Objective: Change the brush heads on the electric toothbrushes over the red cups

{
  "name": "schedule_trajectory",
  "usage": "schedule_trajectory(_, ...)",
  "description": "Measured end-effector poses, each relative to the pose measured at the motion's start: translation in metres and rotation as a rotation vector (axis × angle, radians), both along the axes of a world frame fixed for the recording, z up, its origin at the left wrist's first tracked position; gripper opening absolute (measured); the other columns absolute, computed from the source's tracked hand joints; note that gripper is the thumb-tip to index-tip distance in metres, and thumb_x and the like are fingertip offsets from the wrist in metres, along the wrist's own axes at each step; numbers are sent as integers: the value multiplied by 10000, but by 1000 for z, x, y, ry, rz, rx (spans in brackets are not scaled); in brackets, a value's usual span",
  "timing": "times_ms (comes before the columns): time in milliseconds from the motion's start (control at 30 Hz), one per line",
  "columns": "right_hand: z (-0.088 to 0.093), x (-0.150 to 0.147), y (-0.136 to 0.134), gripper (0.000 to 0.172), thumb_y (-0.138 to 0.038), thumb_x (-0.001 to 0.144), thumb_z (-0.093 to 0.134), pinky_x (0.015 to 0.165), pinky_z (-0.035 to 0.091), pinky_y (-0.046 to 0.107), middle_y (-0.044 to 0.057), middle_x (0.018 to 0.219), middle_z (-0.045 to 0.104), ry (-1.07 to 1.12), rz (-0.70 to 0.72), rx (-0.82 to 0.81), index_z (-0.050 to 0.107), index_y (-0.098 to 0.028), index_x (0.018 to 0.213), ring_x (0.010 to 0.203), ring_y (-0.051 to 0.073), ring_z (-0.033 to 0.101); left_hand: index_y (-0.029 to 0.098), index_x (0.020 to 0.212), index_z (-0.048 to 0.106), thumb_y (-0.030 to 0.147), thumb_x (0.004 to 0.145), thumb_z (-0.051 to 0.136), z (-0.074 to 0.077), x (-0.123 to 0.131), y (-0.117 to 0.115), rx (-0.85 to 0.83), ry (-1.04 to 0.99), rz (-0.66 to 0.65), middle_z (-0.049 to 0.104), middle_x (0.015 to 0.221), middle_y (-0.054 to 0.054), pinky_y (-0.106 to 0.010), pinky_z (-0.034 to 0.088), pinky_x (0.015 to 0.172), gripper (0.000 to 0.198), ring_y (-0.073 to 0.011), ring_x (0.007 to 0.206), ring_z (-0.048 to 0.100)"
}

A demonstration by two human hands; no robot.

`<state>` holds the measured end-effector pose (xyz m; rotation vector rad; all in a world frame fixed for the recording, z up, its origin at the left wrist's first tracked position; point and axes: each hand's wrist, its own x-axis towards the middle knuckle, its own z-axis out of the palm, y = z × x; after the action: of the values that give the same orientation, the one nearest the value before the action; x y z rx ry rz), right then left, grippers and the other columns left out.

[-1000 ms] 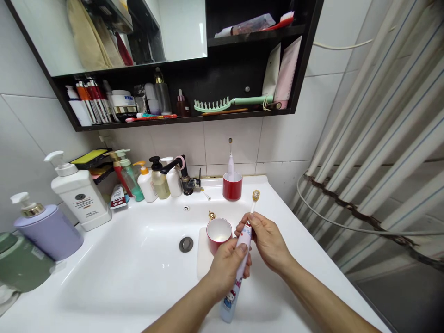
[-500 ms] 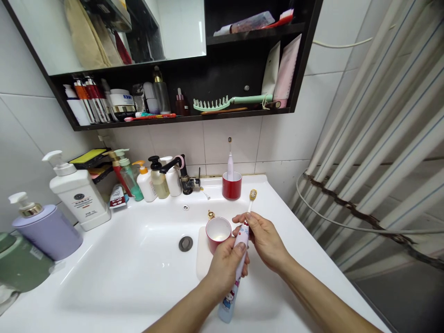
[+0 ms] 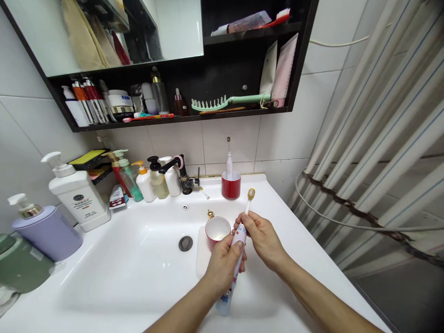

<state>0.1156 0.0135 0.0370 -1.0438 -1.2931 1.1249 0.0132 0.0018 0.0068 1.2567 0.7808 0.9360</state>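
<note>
Over the right side of the white sink, my left hand (image 3: 225, 261) is wrapped round the body of a white and pink electric toothbrush (image 3: 229, 289). The toothbrush points up and away, its brush head (image 3: 251, 193) above my fingers. My right hand (image 3: 262, 238) pinches the thin neck just below the brush head. A red cup (image 3: 217, 231) with a white inside stands on the sink (image 3: 138, 259) ledge just left of my hands.
A second red cup (image 3: 231, 186) holding another toothbrush stands at the back by the black faucet (image 3: 180, 173). Several pump bottles (image 3: 76, 194) line the left and back rim. A dark wall shelf (image 3: 180, 99) carries a green comb and toiletries. A striped curtain (image 3: 381, 138) hangs at the right.
Both hands and the toothbrush have drifted slightly left and closer to the red cup. The grip of each hand is unchanged.
</note>
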Motion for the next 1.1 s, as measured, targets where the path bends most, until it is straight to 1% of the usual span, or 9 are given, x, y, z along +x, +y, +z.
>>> schedule_trajectory(100,2,0,-1,247,-371,709,357,363,332,182,-18,552,513,57,46,3,445,-154,632,410,61,434,132,647,406,377,693,356,0,-2,0,-18,-44,-70,436,559,13,-176,279,407,255,-34,402,388)
schedule_trajectory(167,3,1,-1,257,-374,712,346,364,330,182,-22,538,513,86,59,2,444,-156,618,417,65,439,132,660,411,383,693,352,-2,-2,0,-17,-61,-88,439,569,10,-180,285,416,260,-36,411,393)
schedule_trajectory(300,0,0,-1,248,-379,690,383,359,331,190,-29,539,515,25,-24,13,455,-157,607,369,54,413,132,630,413,391,688,358,-6,-1,1,10,-20,-48,433,540,16,-174,270,410,271,-33,403,380)
schedule_trajectory(367,-1,-1,-1,254,-388,685,384,342,321,189,-31,528,509,20,-57,-5,455,-158,604,352,52,400,133,619,409,398,689,349,-7,0,1,-3,-14,-43,434,539,16,-173,263,402,281,-30,394,373)
schedule_trajectory(500,1,-2,-1,275,-399,688,368,331,309,180,-21,511,499,73,-49,-27,451,-151,603,373,56,404,136,638,400,400,692,341,-5,1,1,-63,-77,-85,439,569,11,-178,277,408,276,-35,404,389)
schedule_trajectory(600,4,-2,-2,275,-397,695,355,327,309,183,-12,537,509,95,-23,-24,453,-149,631,367,56,410,136,660,401,387,688,360,-3,-1,2,-56,-104,-113,452,601,2,-178,286,416,256,-41,433,408)
schedule_trajectory(800,0,-4,-4,274,-395,700,347,314,320,192,-3,601,536,50,-21,-16,475,-151,700,337,52,416,133,656,408,394,697,339,-5,-3,2,-6,-35,-73,443,494,20,-173,263,394,272,-30,378,352)
schedule_trajectory(933,-2,-3,-4,278,-399,699,345,290,309,193,-7,612,545,54,-20,-32,479,-157,720,309,51,411,140,663,394,404,690,344,-3,-1,1,9,-31,-61,447,491,23,-174,272,398,270,-34,381,358)
schedule_trajectory(1100,0,-2,-3,280,-390,712,327,282,307,181,-3,630,553,97,22,-67,474,-152,737,303,42,407,144,670,398,411,688,340,-2,1,0,-24,-38,-56,455,564,13,-174,286,407,274,-42,425,393)
